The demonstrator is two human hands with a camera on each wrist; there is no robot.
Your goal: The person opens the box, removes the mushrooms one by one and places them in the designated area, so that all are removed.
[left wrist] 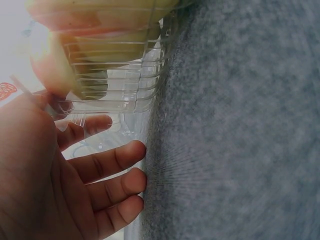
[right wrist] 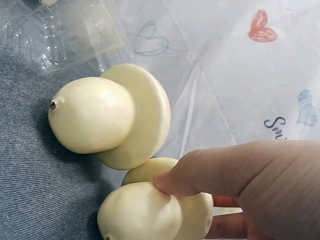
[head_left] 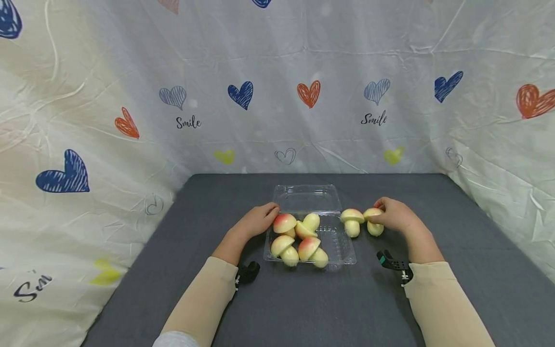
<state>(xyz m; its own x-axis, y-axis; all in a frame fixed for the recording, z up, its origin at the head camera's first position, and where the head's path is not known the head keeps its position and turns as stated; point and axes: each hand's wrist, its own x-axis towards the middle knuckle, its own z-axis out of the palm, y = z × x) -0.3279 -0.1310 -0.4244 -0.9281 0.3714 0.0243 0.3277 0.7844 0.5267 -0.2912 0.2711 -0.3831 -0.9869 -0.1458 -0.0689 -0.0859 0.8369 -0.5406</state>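
Observation:
A clear plastic clamshell box stands with its lid raised at the back. Several toy mushrooms, cream with reddish caps, lie inside, mostly toward the left. My left hand touches the box's far left corner. Its fingers extend loosely beside the clear wall in the left wrist view, and the thumb tip is partly hidden by the box. Right of the box, my right hand pinches the cap of a toy mushroom, thumb on the stem side. Another toy mushroom stands beside it, stem toward me.
The box and mushrooms are on a dark grey cloth-covered table. A white curtain printed with hearts closes off the back and sides. Black wrist camera mounts project inward from both sleeves, low over the table.

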